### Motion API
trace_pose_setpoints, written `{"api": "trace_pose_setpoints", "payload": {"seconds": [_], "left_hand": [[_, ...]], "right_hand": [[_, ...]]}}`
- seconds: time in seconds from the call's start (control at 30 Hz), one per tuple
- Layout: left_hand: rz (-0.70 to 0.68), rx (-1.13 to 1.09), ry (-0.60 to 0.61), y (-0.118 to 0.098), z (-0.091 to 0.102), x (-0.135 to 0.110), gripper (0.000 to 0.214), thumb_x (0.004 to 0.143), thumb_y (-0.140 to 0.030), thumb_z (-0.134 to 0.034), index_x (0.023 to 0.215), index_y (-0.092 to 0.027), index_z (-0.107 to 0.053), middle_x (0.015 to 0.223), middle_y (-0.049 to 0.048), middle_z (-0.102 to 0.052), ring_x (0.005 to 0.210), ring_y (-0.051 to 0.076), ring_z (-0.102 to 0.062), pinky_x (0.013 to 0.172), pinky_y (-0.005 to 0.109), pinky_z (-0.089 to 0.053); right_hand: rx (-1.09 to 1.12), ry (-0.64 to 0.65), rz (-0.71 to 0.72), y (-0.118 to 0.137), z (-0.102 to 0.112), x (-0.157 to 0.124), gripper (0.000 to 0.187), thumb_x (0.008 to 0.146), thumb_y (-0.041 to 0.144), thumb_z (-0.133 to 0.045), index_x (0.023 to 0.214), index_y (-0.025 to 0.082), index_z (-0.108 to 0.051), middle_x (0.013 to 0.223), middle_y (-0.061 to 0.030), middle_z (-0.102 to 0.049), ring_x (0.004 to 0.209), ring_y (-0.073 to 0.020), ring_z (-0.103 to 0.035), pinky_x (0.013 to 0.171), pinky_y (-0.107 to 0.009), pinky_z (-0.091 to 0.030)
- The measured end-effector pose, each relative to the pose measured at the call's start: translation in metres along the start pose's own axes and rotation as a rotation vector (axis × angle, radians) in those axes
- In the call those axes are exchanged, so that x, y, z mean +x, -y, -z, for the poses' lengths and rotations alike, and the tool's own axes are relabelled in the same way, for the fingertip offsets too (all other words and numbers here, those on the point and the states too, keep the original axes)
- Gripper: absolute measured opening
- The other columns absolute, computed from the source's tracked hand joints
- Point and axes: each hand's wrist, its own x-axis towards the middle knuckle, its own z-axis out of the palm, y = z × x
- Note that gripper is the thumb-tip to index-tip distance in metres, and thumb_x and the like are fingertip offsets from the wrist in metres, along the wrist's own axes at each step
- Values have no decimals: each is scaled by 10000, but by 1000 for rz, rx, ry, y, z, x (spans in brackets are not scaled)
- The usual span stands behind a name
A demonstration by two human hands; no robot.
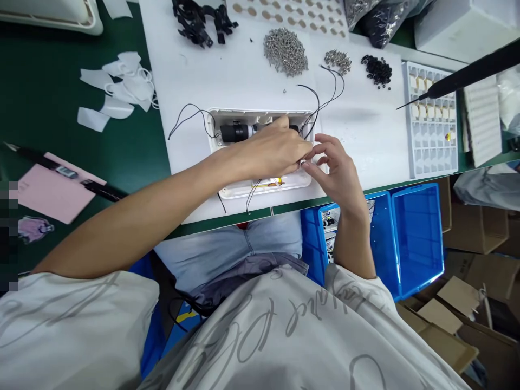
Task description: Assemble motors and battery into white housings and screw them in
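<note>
A shallow white plastic casing [239,189] lies at the table's front edge, with a black cylindrical part [234,133] inside and thin black wires [190,108] trailing over its ends. A yellow piece [278,180] shows in its near side. My left hand [280,147] reaches across the casing with its fingers curled down at the right end. There it meets my right hand [335,170], whose thumb and fingers are bent together at the casing's right edge. Whatever is between the fingertips of both hands is too small or hidden to make out.
Behind the casing lie piles of silver screws [285,51] and small black parts [377,71]. Black clips [199,24] sit at the back. A screwdriver [467,76] hangs at the right over a parts tray [433,154]. Blue bins [418,238] stand below the table edge.
</note>
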Motion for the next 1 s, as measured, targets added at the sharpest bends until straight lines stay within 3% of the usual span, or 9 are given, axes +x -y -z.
{"api": "trace_pose_setpoints", "payload": {"seconds": [0.1,0.23,0.53,0.8,1.0], "left_hand": [[8,22,0,-1,-1,0,326,1076,-322,-451,939,-193,-717,794,42,-710,911,215,-675,989,436,-391],[-9,50,-16,-1,-2,1,379,1104,-322,-402,915,-202,-708,771,41,-696,885,216,-664,958,431,-388],[-75,112,-4,-2,-3,1,392,1103,-318,-388,888,-190,-689,753,51,-687,803,199,-617,928,415,-389],[-69,91,12,-2,0,-1,363,1095,-303,-400,873,-190,-664,776,51,-682,853,207,-656,939,409,-388],[-65,57,10,3,0,-1,369,1100,-340,-398,915,-191,-680,805,54,-697,945,236,-678,941,416,-388]], "right_hand": [[-143,99,31,8,14,8,264,964,475,-694,1040,224,-717,1366,-78,-642,1265,-243,-624,845,-350,-575],[-253,181,128,12,22,16,215,1000,401,-639,1003,201,-716,1172,-73,-674,1017,-180,-629,849,-334,-542],[-247,301,183,14,28,21,204,1033,384,-581,991,203,-665,1089,-76,-619,1022,-182,-592,918,-346,-514],[-199,369,88,7,35,35,400,934,598,-718,885,202,-698,1015,-50,-584,858,-132,-523,807,-305,-471],[-147,355,61,8,33,33,462,994,660,-601,943,225,-747,983,-53,-574,853,-124,-522,782,-297,-451]]}}
